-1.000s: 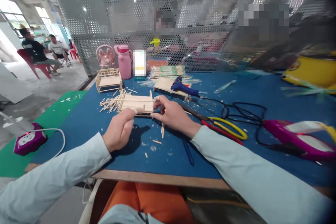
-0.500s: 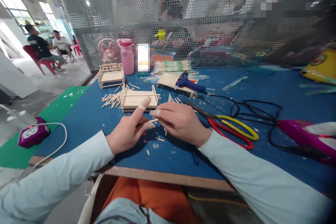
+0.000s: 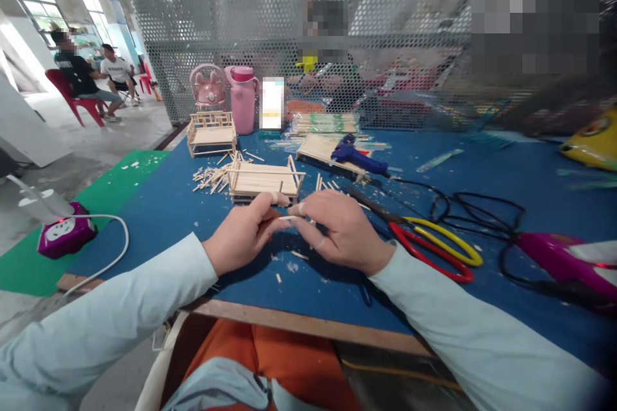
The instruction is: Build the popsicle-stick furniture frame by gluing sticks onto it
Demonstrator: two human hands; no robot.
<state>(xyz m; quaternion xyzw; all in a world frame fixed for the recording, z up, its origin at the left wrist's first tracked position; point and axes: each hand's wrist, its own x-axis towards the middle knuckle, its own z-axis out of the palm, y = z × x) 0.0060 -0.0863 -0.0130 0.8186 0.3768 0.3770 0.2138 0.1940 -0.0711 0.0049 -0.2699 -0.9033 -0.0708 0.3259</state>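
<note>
My left hand and my right hand meet over the blue table, fingertips pinched together on a thin wooden stick held between them. Just beyond my fingers stands a small model bed of wooden sticks. A heap of loose stick offcuts lies to its left.
A finished stick bed, a pink bottle and a blue glue gun stand farther back. Red and yellow pliers and black cables lie at right. A purple power socket sits at left. Other people sit behind the mesh screen.
My left hand has let go of the stick bed, which now rests on the table. Both hands have drawn together on the thin stick, the left index finger curling down.
</note>
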